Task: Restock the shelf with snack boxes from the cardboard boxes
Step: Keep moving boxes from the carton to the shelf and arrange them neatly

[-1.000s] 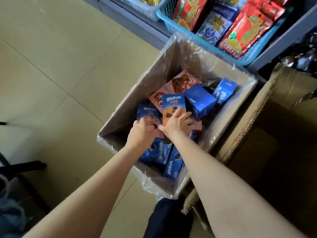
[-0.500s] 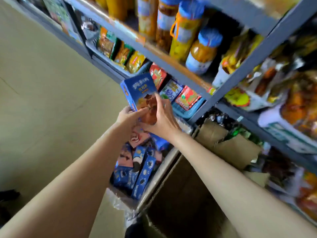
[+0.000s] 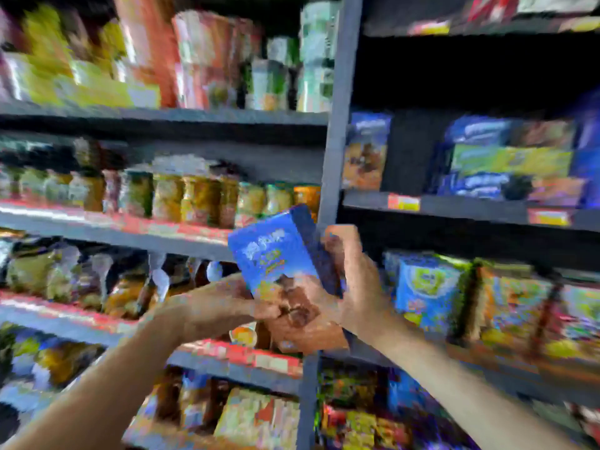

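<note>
Snack box [image 3: 276, 258]: blue carton with brown biscuit artwork low on its face, held upright before the grey shelf post [image 3: 337, 125], long axis near vertical, top leaning toward 11 o'clock, printed face toward the camera.
Right hand [image 3: 354, 287]: fingers wrapped round the box's right edge and back, thumb across the lower front.
Left hand [image 3: 207, 306]: fingertips pinch the box's lower left corner.
Shelves: blurred jars [image 3: 194, 196] at 10 o'clock; blue boxes [image 3: 367, 151] at 1 o'clock; colourful cartons [image 3: 428, 287] at 3 o'clock.
</note>
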Demonstrator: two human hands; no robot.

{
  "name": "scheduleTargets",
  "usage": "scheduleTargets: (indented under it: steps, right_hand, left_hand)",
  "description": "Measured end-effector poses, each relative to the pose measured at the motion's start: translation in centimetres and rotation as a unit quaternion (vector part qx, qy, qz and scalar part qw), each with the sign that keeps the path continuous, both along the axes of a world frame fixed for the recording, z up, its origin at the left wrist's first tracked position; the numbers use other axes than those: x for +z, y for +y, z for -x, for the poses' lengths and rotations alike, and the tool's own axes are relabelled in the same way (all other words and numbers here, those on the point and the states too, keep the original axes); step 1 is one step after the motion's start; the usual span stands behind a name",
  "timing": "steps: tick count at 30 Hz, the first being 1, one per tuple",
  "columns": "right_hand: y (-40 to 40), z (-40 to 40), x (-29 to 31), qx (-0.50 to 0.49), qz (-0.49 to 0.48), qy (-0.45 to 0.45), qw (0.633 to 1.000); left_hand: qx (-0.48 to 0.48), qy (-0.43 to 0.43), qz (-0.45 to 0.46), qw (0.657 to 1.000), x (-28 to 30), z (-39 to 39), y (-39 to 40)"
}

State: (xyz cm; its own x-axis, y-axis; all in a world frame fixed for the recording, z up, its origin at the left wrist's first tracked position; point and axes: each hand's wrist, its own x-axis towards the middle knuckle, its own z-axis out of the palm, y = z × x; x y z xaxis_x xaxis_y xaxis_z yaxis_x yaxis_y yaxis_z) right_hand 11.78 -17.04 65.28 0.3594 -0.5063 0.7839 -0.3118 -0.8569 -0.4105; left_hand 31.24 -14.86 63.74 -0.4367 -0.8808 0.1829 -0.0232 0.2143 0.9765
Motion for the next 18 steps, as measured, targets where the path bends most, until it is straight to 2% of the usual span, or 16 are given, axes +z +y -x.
scheduleTargets:
  steps: [4,9,11,14,17,18]
  right_hand:
    - [0.8,7.6,8.8,-0.038,0.057,-0.06,0.996]
    - [-1.5,14.1,13.6,-0.151,0.083,-0.007,0.985]
    - [-3.5,15.3,14.6,-0.183,0.094,0.001,0.979]
    - [-8.2,15.6,15.9,-0.222,0.077,-0.027,0.972]
    - [-13.2,14.6,17.5,-0.248,-0.004,-0.019,0.969]
    - [-14.7,14.0,17.8,-0.248,-0.025,-0.004,0.968]
  left_hand:
    - [0.018,-0.035,0.123,0.992,10.2,7.3,-1.5]
    - [0.158,-0.047,0.252,0.954,15.0,14.5,-4.1]
    - [0.248,-0.092,0.322,0.909,15.5,16.2,-6.0]
    - [0.342,-0.143,0.355,0.858,16.0,18.4,-8.2]
    - [0.415,-0.293,0.386,0.77,16.2,19.0,-10.6]
    - [0.423,-0.321,0.38,0.757,16.2,18.7,-11.4]
